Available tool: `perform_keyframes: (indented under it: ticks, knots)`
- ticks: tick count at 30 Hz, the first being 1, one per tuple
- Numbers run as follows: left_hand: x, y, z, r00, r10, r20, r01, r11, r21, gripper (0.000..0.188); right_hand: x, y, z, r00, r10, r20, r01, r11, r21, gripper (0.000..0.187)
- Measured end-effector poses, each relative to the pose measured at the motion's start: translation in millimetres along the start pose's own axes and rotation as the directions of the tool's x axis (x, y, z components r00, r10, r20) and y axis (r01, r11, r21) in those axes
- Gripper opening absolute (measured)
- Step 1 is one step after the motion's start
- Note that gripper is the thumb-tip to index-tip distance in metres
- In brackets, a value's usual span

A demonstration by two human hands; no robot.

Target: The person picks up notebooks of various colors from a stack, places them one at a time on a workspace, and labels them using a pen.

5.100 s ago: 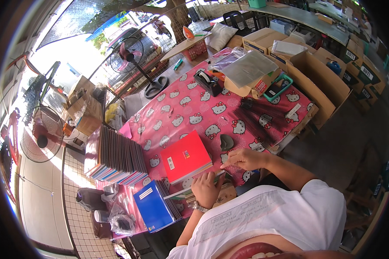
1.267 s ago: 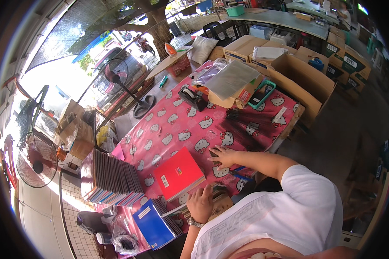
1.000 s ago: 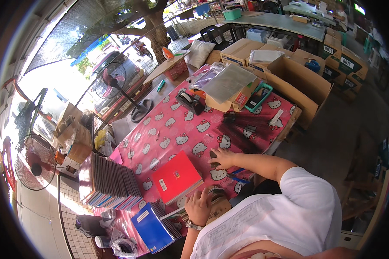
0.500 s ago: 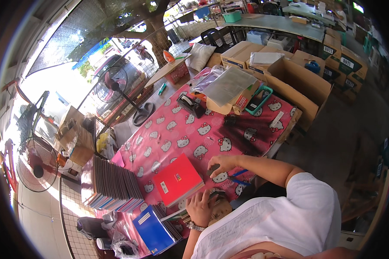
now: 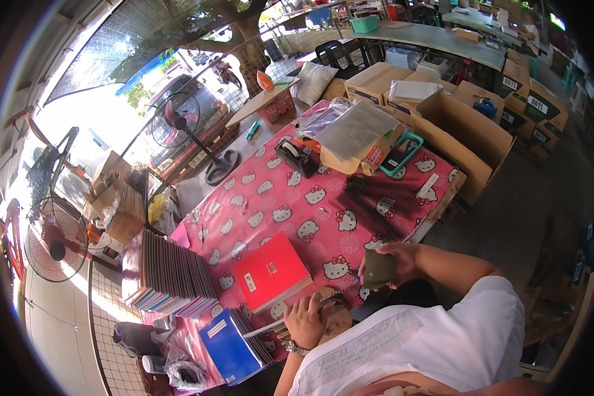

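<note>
Tabletop (image 5: pixel 270 198) with pink patterned cloth: red book (image 5: pixel 271 271) near the near edge, stack of notebooks (image 5: pixel 165 274) at the left edge, blue book (image 5: pixel 230 346) at the near left corner, tape dispenser (image 5: pixel 296 157), cardboard box with clear bags (image 5: pixel 356 135) and teal tray (image 5: pixel 401 153) toward the far edge. Right hand (image 5: pixel 389 263) closed around a dark olive flat piece (image 5: pixel 379 268) above the near edge. Left hand (image 5: pixel 308 318) grips a brown round object (image 5: pixel 333 313), partly hidden
</note>
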State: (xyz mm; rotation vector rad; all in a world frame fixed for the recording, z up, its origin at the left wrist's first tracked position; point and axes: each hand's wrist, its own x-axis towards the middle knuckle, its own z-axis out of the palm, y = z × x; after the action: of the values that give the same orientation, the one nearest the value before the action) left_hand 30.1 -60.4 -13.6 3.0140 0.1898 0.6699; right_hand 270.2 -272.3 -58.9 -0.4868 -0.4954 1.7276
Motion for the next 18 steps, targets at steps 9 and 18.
perform_keyframes:
  ticks: [9,18]
  knots:
    - [-6,-9,7,0.999,0.026,0.034,-0.027,0.999,0.034,0.024,1,22,-26,0.942,-0.309,-0.130,0.333,0.907,0.259,0.062]
    - [-4,-6,7,1.000,-0.008,0.015,0.008,1.000,-0.029,0.022,131,13,-29,0.956,-0.292,-0.023,0.272,0.914,-0.303,0.052]
